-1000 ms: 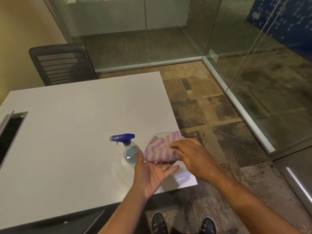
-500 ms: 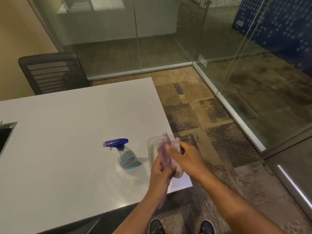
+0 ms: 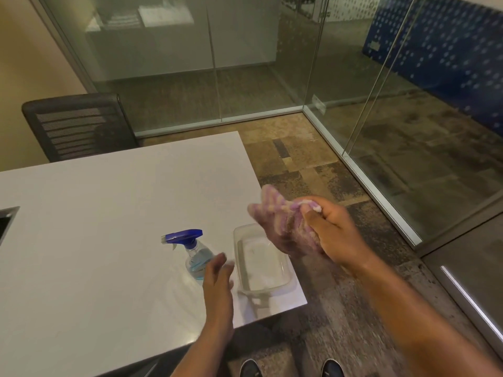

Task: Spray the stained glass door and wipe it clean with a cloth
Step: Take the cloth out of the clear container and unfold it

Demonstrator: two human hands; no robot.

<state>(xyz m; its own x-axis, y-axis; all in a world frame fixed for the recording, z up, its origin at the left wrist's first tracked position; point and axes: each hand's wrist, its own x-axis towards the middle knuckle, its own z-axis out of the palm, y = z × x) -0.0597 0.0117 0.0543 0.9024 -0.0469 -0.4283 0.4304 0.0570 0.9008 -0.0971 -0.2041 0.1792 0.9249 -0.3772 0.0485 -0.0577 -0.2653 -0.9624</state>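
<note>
Head view, looking down past a white table (image 3: pixel 89 240) toward the glass door (image 3: pixel 424 118) on the right, well apart from both hands. Right hand (image 3: pixel 333 235) clenched around a bunched purple-and-white striped cloth (image 3: pixel 275 219), lifted clear above a clear plastic tub (image 3: pixel 262 263) at the table's near corner. Left hand (image 3: pixel 217 281) released and empty, fingers loosely extended, just beside the spray bottle (image 3: pixel 194 251) with the blue trigger head, which stands upright on the table; contact between fingertips and bottle impossible to confirm through the blur. Black mesh chair (image 3: pixel 79 126) at the far side, shoes just visible at the bottom edge. Step in hand, by the look of it: taking up the bottle. Best done by wrapping the neck just below the trigger, index finger free for the lever, nozzle turned away from the body before lifting. Worth keeping the cloth gathered tight in the right palm so no loose end drags across the tub rim. Stains on the glass not discernible from here, so a closer look likely needed before aiming the spray.
</note>
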